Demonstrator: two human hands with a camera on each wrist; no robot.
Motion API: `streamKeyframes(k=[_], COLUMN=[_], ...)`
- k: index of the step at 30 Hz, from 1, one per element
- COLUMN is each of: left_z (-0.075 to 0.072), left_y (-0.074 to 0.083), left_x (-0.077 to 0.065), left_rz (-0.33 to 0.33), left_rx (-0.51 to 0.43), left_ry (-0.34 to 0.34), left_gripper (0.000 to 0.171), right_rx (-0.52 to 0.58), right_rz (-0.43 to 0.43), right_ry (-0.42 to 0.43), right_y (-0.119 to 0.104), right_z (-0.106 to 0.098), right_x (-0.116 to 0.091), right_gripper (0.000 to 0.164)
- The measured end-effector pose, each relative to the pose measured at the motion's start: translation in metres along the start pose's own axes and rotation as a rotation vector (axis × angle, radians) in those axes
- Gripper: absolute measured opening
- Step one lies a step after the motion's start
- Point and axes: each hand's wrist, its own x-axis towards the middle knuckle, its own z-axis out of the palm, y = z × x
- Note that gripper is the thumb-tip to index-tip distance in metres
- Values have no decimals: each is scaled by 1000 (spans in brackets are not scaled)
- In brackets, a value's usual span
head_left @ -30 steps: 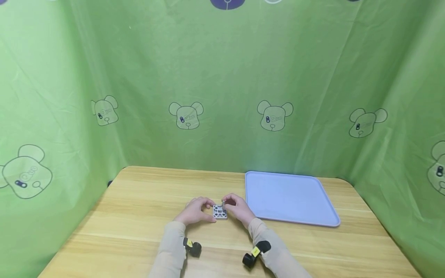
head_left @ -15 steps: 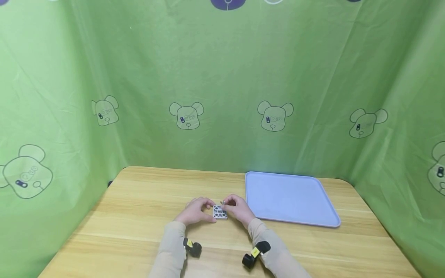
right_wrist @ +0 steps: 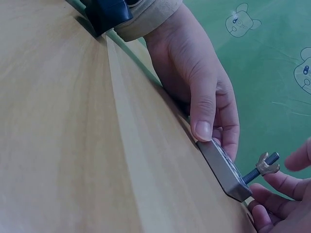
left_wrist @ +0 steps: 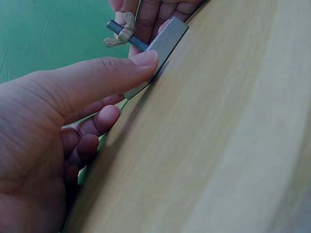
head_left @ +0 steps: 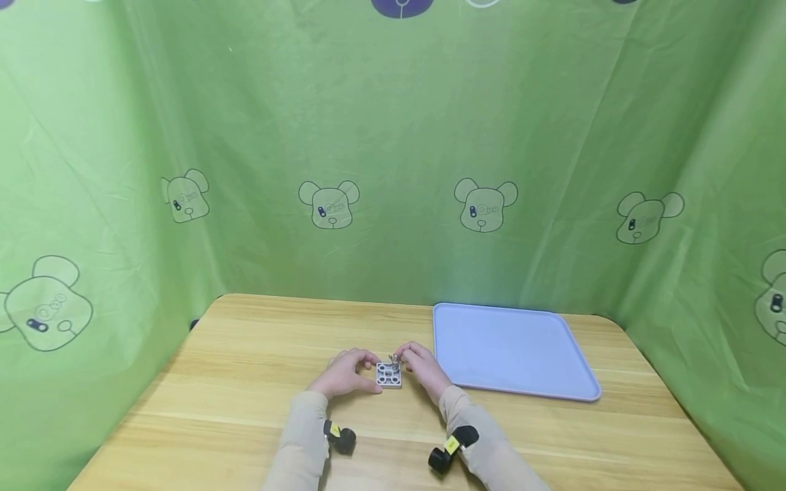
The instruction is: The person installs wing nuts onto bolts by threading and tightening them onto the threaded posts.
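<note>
A square grey metal block (head_left: 383, 384) with round holes lies flat on the table. My left hand (head_left: 345, 375) holds it, thumb on its near edge and fingers at its far side. From one corner hole rises a threaded bolt (right_wrist: 251, 175), with a brass-coloured wing nut (left_wrist: 125, 34) partway down near its upper end. My right hand (head_left: 425, 368) is beside that bolt. In the right wrist view its fingers are spread around the wing nut (right_wrist: 267, 166), with a gap between the upper digit and the nut. Whether the lower fingertip touches the nut, I cannot tell.
A light blue tray (head_left: 512, 351) lies on the wooden table (head_left: 245, 409), right of and beyond my right hand. Green curtains (head_left: 393, 136) printed with bear heads enclose the table's back and sides. Black wrist cameras (head_left: 342, 438) sit on both sleeves.
The right fingers pinched and turned at the top of the bolt, then loosened and drew slightly back, leaving the wing nut exposed. The left hand and block stayed in place.
</note>
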Motion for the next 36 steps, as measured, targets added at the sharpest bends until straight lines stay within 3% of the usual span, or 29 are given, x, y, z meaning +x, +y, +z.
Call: streamKeyframes(k=[12,18,26,31,36], left_z=[-1,-1,-1,-1,0], left_y=[-2,-2,0,1,-2], left_x=[1,1,0,0,1], left_rz=[6,2,3,5,-4], left_rx=[3,4,9,12,0], left_ry=[-3,-4,-4,-8,-6], left_gripper=[52,52,52,52,52], right_rx=[-52,-78,-86,-68,-15], right_rz=[-65,-64,-71,-64,-40], right_ry=[-7,13,17,17,-5], right_y=[1,-1,-25,-5,-2], right_z=[2,5,4,4,1], right_x=[0,-2,-20,-6,-4], right_gripper=[24,18,17,19,17])
